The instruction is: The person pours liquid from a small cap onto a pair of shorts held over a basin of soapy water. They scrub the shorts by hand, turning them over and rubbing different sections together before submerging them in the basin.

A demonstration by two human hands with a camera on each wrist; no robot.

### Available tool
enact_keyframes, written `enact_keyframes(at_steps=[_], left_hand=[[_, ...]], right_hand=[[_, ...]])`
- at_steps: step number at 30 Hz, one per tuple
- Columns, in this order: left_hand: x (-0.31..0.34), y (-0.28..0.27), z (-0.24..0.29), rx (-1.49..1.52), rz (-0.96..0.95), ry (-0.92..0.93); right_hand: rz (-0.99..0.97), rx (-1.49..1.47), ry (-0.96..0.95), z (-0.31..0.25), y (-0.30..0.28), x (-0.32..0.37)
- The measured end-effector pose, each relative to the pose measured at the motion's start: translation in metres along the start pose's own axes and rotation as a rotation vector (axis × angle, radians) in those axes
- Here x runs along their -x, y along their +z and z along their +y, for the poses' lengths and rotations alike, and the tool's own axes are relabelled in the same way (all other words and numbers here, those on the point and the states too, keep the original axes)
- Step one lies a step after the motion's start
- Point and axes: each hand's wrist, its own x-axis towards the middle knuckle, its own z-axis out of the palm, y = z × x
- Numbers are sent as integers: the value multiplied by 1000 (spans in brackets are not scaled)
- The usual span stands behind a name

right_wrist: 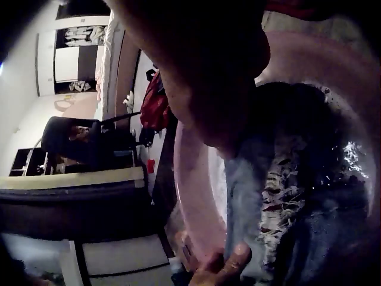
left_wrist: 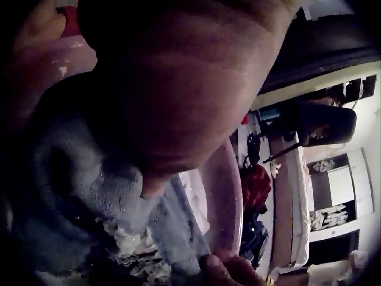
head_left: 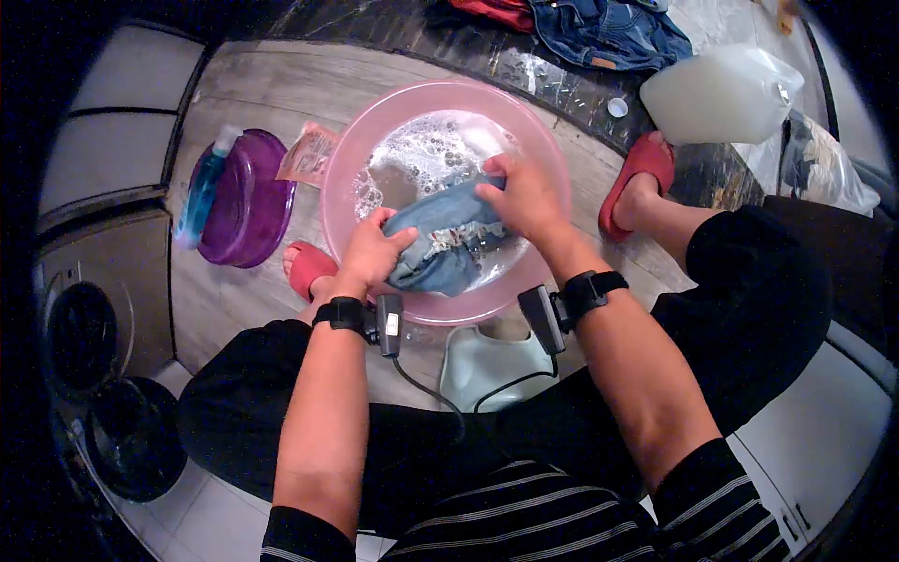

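A pink basin of sudsy water stands on the floor between the person's feet. Over the water, both hands hold a wet piece of light blue denim with a frayed, ripped white patch. The left hand grips its left end, thumb on top. At the upper right end, the right hand pinches the cloth between thumb and fingers. In the right wrist view the ripped threads run along the denim between the hands. The lower part of the cloth hangs into the basin.
Left of the basin are a purple tub, a bottle of blue liquid and a packet. Dark jeans, a white cap and a large cloudy jug lie at upper right. A pale stool is below the basin.
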Motion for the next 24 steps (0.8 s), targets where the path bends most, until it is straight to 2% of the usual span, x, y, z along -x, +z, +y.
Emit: enact_keyframes(at_steps=[3, 4, 7, 9, 11, 14, 15, 24], left_hand=[[-2, 9, -12, -239, 189, 197], [-1, 12, -14, -307, 261, 277], [3, 17, -2, -390, 231, 321], [4, 29, -2, -456, 204, 278], [8, 34, -7, -504, 118, 166], [16, 46, -18, -705, 86, 89], [15, 47, -17, -709, -31, 6], [19, 51, -5, -690, -211, -114]], right_hand=[[204, 135, -230, -4, 1, 6], [173, 153, -277, -8, -1, 8], [62, 173, -375, -15, 5, 13], [-36, 135, -388, -13, 21, 17], [-192, 284, -330, -8, 23, 30], [-413, 464, -229, -3, 25, 48], [-482, 517, -195, -3, 26, 50], [-662, 591, -88, 0, 32, 52]])
